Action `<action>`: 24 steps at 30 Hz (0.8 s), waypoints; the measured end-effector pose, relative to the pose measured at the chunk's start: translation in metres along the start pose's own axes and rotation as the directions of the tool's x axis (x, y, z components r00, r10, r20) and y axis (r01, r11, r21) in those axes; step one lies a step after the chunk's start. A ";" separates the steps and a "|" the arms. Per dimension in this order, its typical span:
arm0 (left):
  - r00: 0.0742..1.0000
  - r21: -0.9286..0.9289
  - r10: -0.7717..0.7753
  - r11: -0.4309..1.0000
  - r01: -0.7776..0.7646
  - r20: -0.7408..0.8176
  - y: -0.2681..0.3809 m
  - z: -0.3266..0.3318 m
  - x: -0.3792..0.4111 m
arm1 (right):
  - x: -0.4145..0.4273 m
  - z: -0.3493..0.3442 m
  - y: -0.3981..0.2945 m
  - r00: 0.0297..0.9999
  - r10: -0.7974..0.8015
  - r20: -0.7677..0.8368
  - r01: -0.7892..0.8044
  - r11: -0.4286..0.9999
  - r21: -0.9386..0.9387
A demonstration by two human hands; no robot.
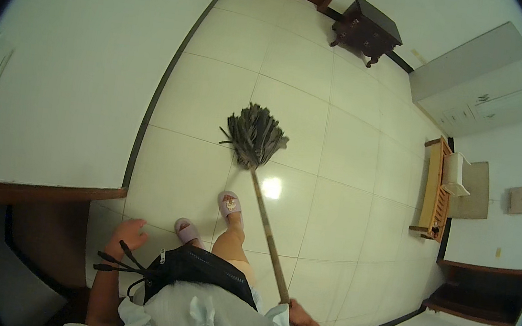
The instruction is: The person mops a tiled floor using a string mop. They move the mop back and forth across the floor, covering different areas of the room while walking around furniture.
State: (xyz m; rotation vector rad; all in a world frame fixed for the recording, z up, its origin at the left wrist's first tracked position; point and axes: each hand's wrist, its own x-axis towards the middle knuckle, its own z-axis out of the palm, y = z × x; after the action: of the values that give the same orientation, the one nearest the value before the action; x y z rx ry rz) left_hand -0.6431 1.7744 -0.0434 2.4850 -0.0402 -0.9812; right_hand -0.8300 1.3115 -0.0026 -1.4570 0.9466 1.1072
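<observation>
My right hand grips the upper part of a long wooden mop handle beside my right hip. The handle slants forward and left to a mop head of dark grey cloth strips, spread on the tiled floor ahead of my feet. My left hand hangs in the air at my left side, fingers apart, holding nothing. Close by it, several black cable ends stick out from a black waist bag. On my feet are pink slippers.
Glossy cream tiles cover the floor. A white wall with dark skirting runs along the left. A dark wooden cabinet on curved legs stands at the far end, near a doorway. At the right are a wooden rack and a dark doorway.
</observation>
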 end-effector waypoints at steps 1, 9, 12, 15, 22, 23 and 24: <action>0.999 0.000 -0.027 1.000 0.027 0.036 0.002 -0.001 -0.001 | -0.011 0.007 0.013 0.998 0.054 0.042 -0.056 0.997 0.047; 0.991 0.188 0.043 0.980 -0.066 0.124 0.000 0.008 0.007 | -0.012 0.034 0.123 0.966 -0.064 -0.250 -0.086 0.833 -0.547; 0.989 0.217 -0.022 0.976 -0.010 0.144 -0.016 0.015 0.007 | -0.029 0.033 0.061 0.962 0.169 -0.215 -0.246 0.876 -0.414; 0.986 0.230 -0.075 0.972 0.039 0.148 -0.002 0.016 0.019 | -0.015 0.025 0.088 0.967 0.164 -0.194 -0.241 0.836 -0.493; 0.990 0.109 -0.140 0.984 0.139 0.003 0.038 0.022 0.006 | 0.071 -0.013 0.037 0.972 0.010 -0.233 -0.145 0.809 -0.569; 0.982 0.097 -0.188 0.978 0.187 0.009 0.020 0.030 0.005 | 0.082 -0.024 0.006 0.982 -0.046 -0.183 -0.063 0.832 -0.551; 0.975 0.087 -0.222 0.972 0.220 0.020 0.025 0.021 0.010 | 0.103 -0.030 -0.020 0.983 -0.023 -0.184 -0.074 0.860 -0.505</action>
State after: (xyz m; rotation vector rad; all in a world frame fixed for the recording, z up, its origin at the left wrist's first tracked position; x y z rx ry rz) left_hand -0.6455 1.7421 -0.0525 2.5927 0.1941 -1.1279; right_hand -0.7791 1.2843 -0.0952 -2.0137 0.8311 1.3260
